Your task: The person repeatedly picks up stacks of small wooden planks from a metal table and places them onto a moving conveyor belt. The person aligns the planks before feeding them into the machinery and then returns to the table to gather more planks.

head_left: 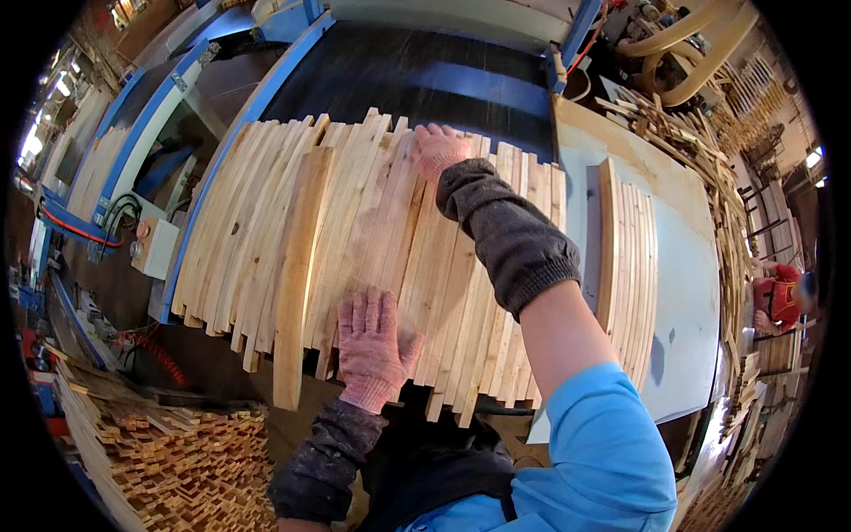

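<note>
Since the big black belt [417, 75] sits at the far end, I think the long row of wooden slats [355, 239] lies here flat and side by side so it can slide in. They are pale, thin and a bit bent, and their near ends stick out unevenly. My right hand [439, 149] rests flat and open on the far ends. My left hand [375, 346] presses open on the near ends, gripping nothing.

Cluttered woodshop, blue machine frame [160, 106]
</note>
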### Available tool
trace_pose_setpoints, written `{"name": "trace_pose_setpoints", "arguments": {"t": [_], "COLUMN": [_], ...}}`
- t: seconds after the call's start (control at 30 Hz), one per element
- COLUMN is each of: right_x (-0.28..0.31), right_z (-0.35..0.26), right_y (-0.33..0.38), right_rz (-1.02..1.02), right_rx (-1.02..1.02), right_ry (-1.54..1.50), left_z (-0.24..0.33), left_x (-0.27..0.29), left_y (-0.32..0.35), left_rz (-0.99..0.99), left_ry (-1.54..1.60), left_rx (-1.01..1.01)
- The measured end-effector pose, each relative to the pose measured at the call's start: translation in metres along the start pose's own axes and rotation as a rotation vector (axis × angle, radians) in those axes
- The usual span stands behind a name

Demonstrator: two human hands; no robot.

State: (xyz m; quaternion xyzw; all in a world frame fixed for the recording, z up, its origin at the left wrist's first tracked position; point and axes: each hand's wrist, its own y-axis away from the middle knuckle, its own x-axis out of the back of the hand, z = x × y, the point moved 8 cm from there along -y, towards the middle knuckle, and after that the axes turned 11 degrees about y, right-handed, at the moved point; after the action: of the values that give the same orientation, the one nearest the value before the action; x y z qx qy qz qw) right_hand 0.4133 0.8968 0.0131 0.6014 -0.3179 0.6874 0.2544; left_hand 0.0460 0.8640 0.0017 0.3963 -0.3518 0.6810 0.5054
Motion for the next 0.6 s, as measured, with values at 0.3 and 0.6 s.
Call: {"name": "trace_pose_setpoints", "arguments": {"t": [0.3, 0.6], "right_x": [0.019, 0.162], "right_z": [0.001, 0.031], "right_y": [-0.03, 0.035], "right_rz": [-0.163, 0.307], "right_rx": [-0.12, -0.092], "right_ry": [-0.106, -1.469], "left_z": [-0.004, -0.021], "left_x": [0.001, 0.015], "left_y": [-0.004, 0.001], "left_rz": [0.021, 0.242], "left_ry": [0.038, 0.571], "left_rx": [0.017, 0.249]}}
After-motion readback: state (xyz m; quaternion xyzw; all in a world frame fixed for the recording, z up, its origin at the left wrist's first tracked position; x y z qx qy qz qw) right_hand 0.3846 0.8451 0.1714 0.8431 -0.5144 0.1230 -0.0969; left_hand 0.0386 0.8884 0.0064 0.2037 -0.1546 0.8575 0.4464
